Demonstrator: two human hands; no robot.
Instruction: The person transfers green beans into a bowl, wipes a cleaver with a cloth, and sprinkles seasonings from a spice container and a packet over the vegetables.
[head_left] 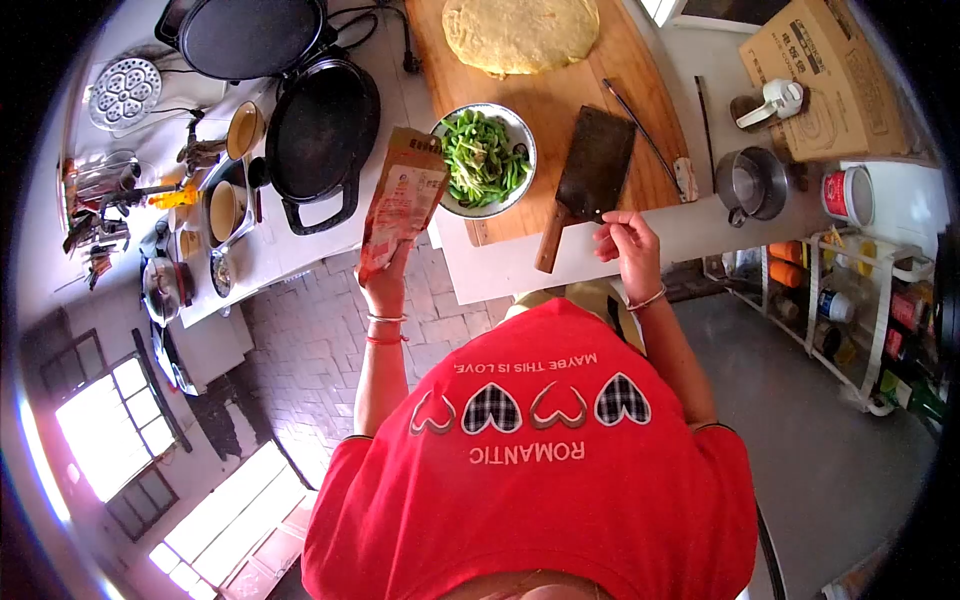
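My left hand (385, 285) grips the lower end of a red and brown packet (407, 195), which stands up beside a bowl of cut green vegetables (485, 160). Just right of a cleaver (597, 165), my right hand (630, 243) is raised with its fingers curled and the thumb near the fingertips. A tiny pale bit shows near those fingertips, too small to name. The cleaver lies on the wooden board (640, 130), its wooden handle pointing toward me. A large round yellow flatbread (520, 35) rests at the board's far end.
Black pans (320, 130) and small bowls (227, 210) stand on the left. A dark rod lies by the board's right side. Farther right are a metal pot (750, 185), a cardboard box (825, 85), a white tub (848, 195) and a rack (880, 330) of bottles.
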